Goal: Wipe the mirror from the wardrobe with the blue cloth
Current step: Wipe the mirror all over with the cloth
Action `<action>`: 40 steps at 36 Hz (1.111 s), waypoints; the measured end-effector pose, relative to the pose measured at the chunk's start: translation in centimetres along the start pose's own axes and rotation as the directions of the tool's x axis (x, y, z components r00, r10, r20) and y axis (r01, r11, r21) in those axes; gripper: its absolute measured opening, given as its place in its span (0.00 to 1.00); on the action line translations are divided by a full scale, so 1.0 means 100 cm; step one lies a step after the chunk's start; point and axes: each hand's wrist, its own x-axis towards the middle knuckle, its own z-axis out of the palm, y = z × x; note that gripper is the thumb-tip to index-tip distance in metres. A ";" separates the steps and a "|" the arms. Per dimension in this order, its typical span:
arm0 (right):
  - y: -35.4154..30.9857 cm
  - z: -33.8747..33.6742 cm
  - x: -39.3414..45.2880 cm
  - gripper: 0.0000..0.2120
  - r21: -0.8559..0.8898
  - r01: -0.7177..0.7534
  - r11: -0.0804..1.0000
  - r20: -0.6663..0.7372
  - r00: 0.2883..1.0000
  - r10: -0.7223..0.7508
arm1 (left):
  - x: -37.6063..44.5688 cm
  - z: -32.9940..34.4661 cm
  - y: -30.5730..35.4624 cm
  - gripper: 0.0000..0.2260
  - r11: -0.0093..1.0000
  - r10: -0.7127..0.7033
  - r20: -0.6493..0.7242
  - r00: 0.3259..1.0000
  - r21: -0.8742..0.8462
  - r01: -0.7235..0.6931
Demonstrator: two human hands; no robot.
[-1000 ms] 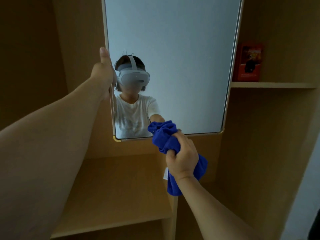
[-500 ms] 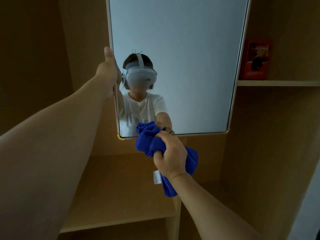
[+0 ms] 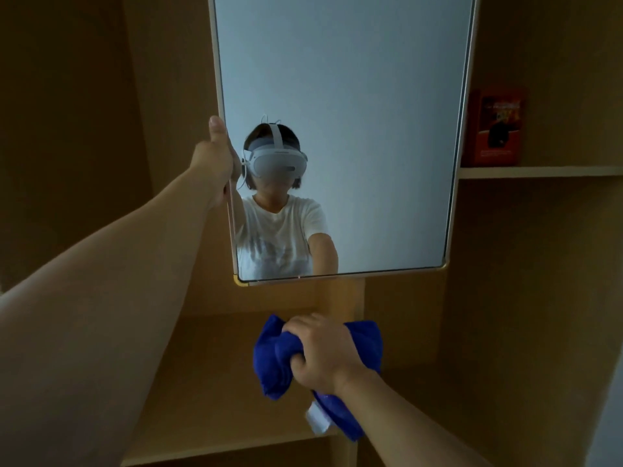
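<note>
From the head camera, your left hand [image 3: 217, 160] grips the left edge of the mirror [image 3: 354, 112], thumb pointing up along the frame. The mirror stands upright inside the wooden wardrobe [image 3: 539, 298], its bottom edge above a lower shelf [image 3: 209, 382]. Your right hand [image 3: 323, 352] is curled tight round the bunched blue cloth [image 3: 274, 358], which sits below the glass, apart from it. A red box [image 3: 494, 128] stands on the far right shelf [image 3: 539, 171].
</note>
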 end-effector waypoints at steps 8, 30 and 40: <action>-0.007 -0.013 0.002 0.08 0.108 -0.063 0.992 -0.099 0.992 0.073 | -0.008 -0.016 -0.029 0.16 0.992 0.104 0.083 0.991 0.066 -0.110; -0.047 -0.035 0.057 0.27 -0.342 0.244 0.907 0.099 0.970 -0.224 | -0.012 -0.012 -0.052 0.20 0.991 0.062 0.229 0.971 0.100 -0.087; -0.029 -0.036 0.042 0.23 -0.353 0.128 0.927 -0.047 0.987 -0.154 | -0.007 -0.008 -0.056 0.19 0.988 0.116 0.201 0.973 0.073 -0.133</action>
